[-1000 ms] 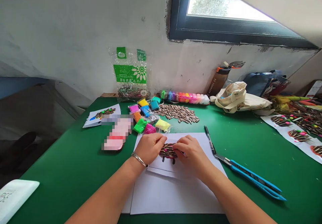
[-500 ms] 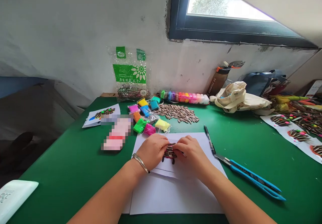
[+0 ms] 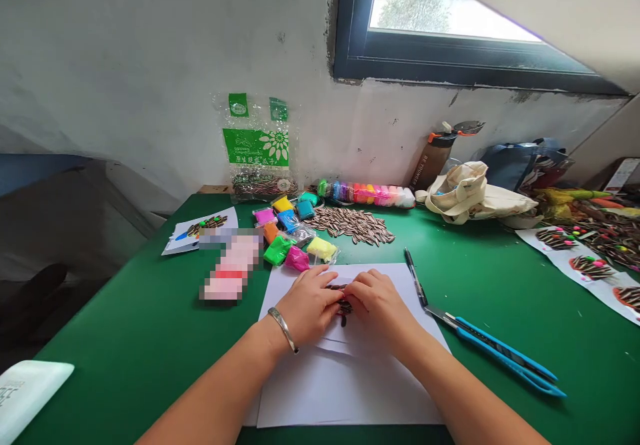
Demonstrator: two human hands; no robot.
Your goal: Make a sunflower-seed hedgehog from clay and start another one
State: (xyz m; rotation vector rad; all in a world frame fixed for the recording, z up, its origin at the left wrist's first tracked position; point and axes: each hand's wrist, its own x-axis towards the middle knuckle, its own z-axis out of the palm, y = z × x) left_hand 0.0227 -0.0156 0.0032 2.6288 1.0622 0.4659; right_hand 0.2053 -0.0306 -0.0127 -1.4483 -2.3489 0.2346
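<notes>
My left hand (image 3: 309, 306) and right hand (image 3: 384, 303) half-cover the seed figure (image 3: 345, 307), can't tell if gripping; seeds (image 3: 336, 287) already on, what's left is hidden

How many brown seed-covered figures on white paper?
5: one figure at left; a second figure, partly covered, between left hand and right hand; three more figures in a row at right, the nearest cut off. The brown seed heap there may hide more.

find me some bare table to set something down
Bare green table shows between the white device and left forearm, and between the knife and seed pictures. Crowded: around the clay packs, seeds, left hand and right hand.
</notes>
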